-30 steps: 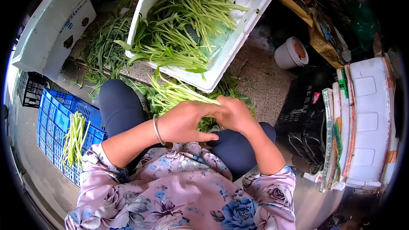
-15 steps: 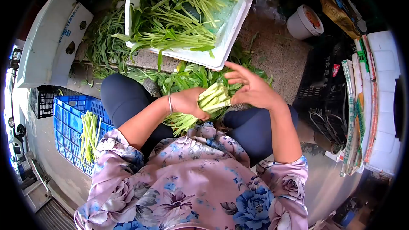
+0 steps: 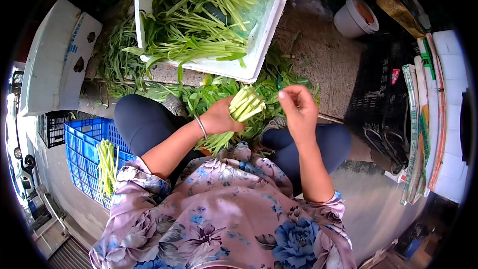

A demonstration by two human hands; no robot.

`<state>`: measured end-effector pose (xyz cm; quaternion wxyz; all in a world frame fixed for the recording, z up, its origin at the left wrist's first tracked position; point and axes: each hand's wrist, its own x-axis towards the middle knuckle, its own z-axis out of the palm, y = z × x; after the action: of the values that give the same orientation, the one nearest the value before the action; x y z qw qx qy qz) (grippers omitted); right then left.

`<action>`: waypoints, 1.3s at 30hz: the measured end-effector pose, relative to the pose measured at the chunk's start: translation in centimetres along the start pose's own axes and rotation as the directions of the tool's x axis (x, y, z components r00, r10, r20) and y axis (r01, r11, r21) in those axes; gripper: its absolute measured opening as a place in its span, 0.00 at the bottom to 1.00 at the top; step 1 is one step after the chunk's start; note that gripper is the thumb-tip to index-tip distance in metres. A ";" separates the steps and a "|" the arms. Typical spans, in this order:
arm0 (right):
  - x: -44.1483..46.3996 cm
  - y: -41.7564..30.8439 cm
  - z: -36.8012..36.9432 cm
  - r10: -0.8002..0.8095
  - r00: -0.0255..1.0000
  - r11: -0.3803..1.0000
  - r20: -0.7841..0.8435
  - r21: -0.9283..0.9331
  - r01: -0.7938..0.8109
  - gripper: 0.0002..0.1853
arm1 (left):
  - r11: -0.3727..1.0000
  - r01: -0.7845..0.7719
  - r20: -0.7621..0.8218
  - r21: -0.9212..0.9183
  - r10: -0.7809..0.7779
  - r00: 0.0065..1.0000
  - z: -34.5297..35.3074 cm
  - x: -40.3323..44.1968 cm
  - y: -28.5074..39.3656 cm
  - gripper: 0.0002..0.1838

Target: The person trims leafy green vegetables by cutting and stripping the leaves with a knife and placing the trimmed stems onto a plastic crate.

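My left hand (image 3: 219,116) is closed around a bunch of water spinach (image 3: 247,103), its pale cut ends facing up and to the right. The leafy part hangs below the hand, between my knees. To the right of the cut ends, my right hand (image 3: 300,114) is raised with fingers curled and thumb against them; whatever it may pinch is too small to make out. Loose water spinach leaves (image 3: 219,89) lie on the ground under and beyond the hands. More long green stems (image 3: 199,30) fill a white foam box (image 3: 251,69) just ahead.
At the left stands a blue crate (image 3: 79,144) with a bundle of stems (image 3: 106,167) at its side, below a white foam box (image 3: 55,55). A white bucket (image 3: 351,20), black crates (image 3: 373,84) and upright wrapped boards (image 3: 413,129) are on the right.
My right hand has moved away from the cut ends, slightly right and down, and its spread fingers have curled in. My left hand keeps its hold, with the bunch's ends tipped up more.
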<state>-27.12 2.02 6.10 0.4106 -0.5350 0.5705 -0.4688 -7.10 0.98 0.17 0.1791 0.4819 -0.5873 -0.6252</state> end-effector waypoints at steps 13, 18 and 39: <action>-1.3 3.8 3.4 0.178 0.984 0.926 0.004 -0.338 -0.166 0.09 | 0.944 0.015 -0.246 0.330 0.070 0.967 2.1 0.7 -1.1 0.35; 0.8 5.5 2.7 0.331 0.942 0.942 -0.047 0.072 -0.327 0.10 | 0.977 0.030 -0.146 0.212 0.001 0.989 2.0 1.3 -1.1 0.34; 14.5 20.0 -0.2 0.754 0.632 0.361 -0.178 -0.691 -0.626 0.16 | 0.977 -0.007 0.018 -0.213 0.011 1.000 -0.6 1.3 0.6 0.24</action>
<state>-33.12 -12.59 -12.86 0.3806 -0.3938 0.8353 0.0487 -7.46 -0.53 0.26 0.2270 0.4510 -0.5208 -0.6884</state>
